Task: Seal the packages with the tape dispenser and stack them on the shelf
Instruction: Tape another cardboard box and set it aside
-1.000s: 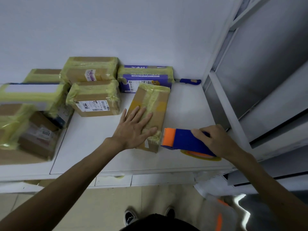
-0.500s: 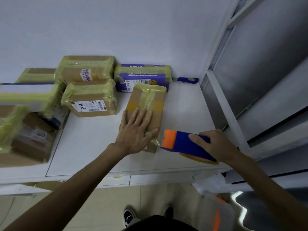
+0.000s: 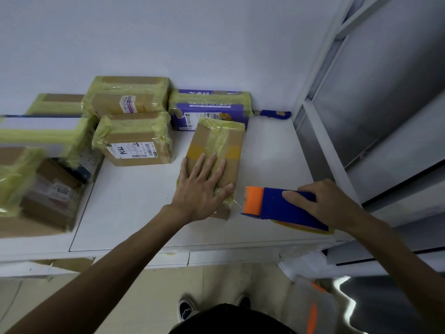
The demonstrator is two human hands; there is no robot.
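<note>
Roughly eight packages (image 3: 134, 138), one tape dispenser (image 3: 277, 207), one knife (image 3: 275, 114)

Parcel packing or dispatch corner, mail-room type: a white worktop (image 3: 134, 213) set against a bare white wall (image 3: 168, 39), with the left and centre of frame crowded by cardboard parcels (image 3: 134, 138) wrapped in yellowish tape, several bearing printed barcode shipping labels. A blue-and-orange tape dispenser (image 3: 277, 206) sits at lower right of the worktop, and a small blue-handled tool (image 3: 274, 114) lies by the wall, possibly a box cutter, too small to confirm. Grey-white metal shelving (image 3: 325, 150) fills the right of frame, with pale floor (image 3: 144, 297) below.
</note>
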